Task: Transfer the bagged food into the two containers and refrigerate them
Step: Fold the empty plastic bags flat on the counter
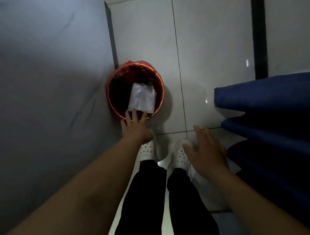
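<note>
Hanging over the round red plastic bin, the left hand spreads relaxed fingers, gripping nothing; a crumpled clear plastic bag lies inside. Right hand, at four o'clock, is likewise slack beside blue fabric.

head view, facing steeply down, floor distant

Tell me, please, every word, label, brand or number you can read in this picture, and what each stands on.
None can be read.
Clear plastic bag in the red bin: no print shows.
White shoes: only holes, no brand visible.
Blue fabric: plain.
</note>
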Motion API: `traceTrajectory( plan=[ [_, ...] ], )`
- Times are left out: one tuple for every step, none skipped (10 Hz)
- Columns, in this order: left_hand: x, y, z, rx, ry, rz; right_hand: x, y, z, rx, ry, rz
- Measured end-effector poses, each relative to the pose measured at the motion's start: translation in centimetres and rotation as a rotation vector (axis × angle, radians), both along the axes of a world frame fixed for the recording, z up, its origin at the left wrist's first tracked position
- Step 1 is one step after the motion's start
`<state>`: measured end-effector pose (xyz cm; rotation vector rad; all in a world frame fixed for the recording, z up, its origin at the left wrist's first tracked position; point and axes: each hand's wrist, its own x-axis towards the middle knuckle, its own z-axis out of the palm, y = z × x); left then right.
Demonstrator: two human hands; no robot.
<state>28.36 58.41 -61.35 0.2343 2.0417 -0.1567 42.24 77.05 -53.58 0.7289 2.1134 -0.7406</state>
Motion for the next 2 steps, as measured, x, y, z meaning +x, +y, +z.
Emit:
traceTrajectory(
  plan=[
    [2.2, 0.3, -1.2, 0.053, -0.023, 0.107, 0.6, 0.3, -2.4, -0.011, -0.061, 0.115],
    [5.5, 0.3, 1.9, 0.067, -0.027, 0.082, 1.9, 1.0, -1.5, 0.041, -0.113, 0.178]
  ],
)
